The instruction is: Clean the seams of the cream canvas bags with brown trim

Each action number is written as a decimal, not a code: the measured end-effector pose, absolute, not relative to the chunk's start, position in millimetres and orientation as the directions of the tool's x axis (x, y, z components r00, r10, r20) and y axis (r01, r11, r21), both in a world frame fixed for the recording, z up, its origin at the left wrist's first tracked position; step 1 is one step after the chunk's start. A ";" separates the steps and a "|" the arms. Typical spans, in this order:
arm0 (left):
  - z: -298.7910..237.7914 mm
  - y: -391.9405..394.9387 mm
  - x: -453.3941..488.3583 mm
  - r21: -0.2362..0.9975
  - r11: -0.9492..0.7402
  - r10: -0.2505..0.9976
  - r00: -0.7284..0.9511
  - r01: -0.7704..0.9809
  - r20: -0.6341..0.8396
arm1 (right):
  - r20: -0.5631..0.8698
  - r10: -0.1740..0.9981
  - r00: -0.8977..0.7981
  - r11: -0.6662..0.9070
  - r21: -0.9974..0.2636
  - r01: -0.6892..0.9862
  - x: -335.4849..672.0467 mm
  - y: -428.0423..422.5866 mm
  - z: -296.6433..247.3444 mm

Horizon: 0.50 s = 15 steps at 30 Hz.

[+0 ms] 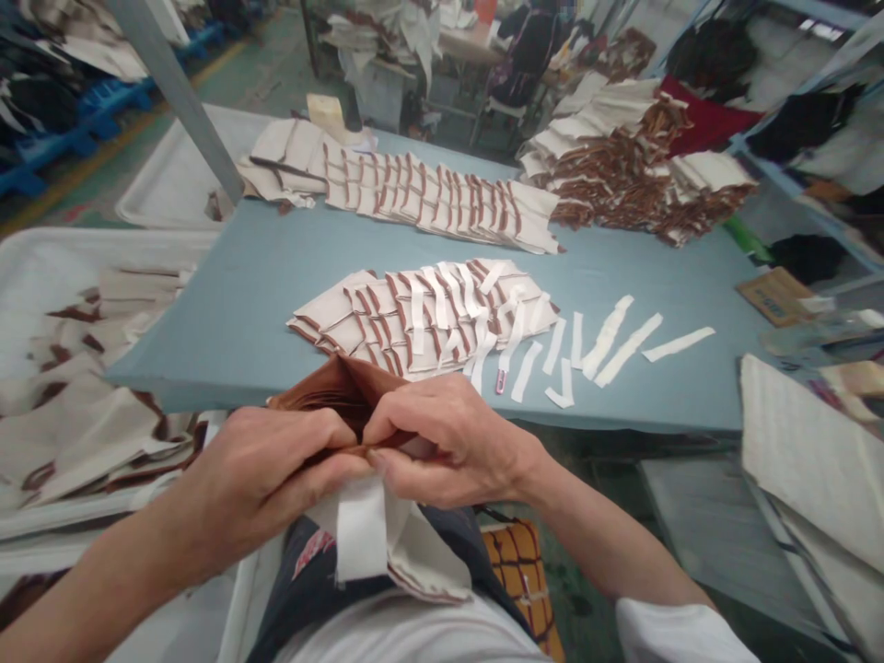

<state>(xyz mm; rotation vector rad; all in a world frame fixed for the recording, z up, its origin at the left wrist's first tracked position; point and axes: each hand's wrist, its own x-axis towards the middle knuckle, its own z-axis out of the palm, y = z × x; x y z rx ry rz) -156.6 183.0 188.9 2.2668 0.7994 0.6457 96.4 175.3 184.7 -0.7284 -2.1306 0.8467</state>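
Note:
My left hand (266, 470) and my right hand (452, 442) are both closed on a stack of brown-and-cream fabric pieces (338, 391), held over my lap just in front of the table's near edge. A white strip (361, 529) hangs down from the stack between my hands. On the blue-grey table (241, 313) a fanned row of cream pieces with brown trim (414, 318) lies just beyond my hands, with white strips laid over its right part. Loose white strips (608, 345) lie to the right of it.
A longer fanned row of pieces (428, 189) lies at the table's far side, a big heap of pieces (622, 166) at the far right. A white bin with fabric pieces (75, 387) stands at my left. Flat cream sheets (815, 451) lie at the right.

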 end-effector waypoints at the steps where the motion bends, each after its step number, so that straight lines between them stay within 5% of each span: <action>1: 195.3 183.7 -153.6 0.730 -0.576 0.692 0.696 0.368 0.194 | 0.406 0.687 -0.602 0.640 -0.731 0.237 99.0 176.4 187.2; 5: 215.8 177.2 -140.7 0.754 -0.534 0.675 0.730 0.383 0.106 | 0.388 0.627 -0.676 0.662 -0.723 0.198 107.9 177.5 193.3; 11: 210.0 157.2 -135.6 0.651 -0.702 0.603 0.728 0.289 0.327 | 0.438 0.609 -0.661 0.642 -0.762 0.087 114.8 166.2 196.8; 15: 209.3 141.9 -137.7 0.611 -0.696 0.661 0.668 0.376 0.342 | 0.502 0.565 -0.655 0.740 -0.660 0.133 115.7 154.7 203.1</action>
